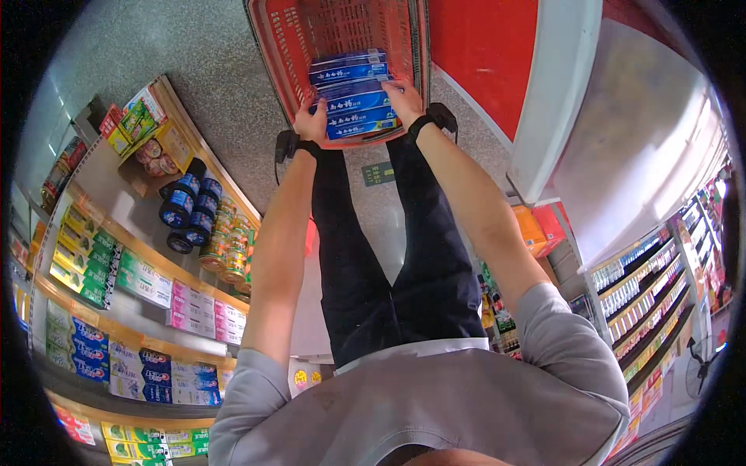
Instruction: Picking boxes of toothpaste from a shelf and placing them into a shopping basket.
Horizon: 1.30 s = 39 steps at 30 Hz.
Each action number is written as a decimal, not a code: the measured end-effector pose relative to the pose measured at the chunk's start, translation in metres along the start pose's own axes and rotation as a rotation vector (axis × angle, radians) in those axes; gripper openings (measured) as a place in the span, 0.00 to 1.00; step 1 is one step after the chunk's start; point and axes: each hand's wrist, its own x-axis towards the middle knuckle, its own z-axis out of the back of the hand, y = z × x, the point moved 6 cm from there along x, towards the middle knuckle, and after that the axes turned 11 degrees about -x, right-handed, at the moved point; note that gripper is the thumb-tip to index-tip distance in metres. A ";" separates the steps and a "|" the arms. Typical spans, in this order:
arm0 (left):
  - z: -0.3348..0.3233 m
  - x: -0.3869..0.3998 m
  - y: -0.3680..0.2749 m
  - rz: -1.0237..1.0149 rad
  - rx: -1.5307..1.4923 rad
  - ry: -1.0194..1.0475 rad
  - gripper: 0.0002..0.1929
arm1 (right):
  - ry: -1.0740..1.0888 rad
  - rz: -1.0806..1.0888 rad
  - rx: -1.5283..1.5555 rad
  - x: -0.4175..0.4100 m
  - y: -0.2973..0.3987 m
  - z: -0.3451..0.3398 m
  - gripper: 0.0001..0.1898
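Observation:
A red plastic shopping basket (344,26) stands before me at the top of the view. In it lie several blue toothpaste boxes (356,102) in a row, bearing white writing. My left hand (312,119) is at the left end of the nearer boxes, thumb and fingers against them. At their right end, my right hand (404,102) has its fingertips on the upper edge of a box. The two hands hold the nearer group between them; which boxes they grip exactly is hard to tell. A black band is on each wrist.
Shelves (140,317) with toothpaste boxes, black-capped bottles (189,201) and jars (224,242) curve along the left. A red panel (484,58) with a white edge stands at the right. Further right are shelves of small goods (641,291). A green floor sign (379,173) lies between my legs.

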 end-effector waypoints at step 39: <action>-0.034 0.011 -0.020 -0.658 0.568 0.302 0.22 | 0.170 0.507 -0.481 0.033 0.010 -0.060 0.17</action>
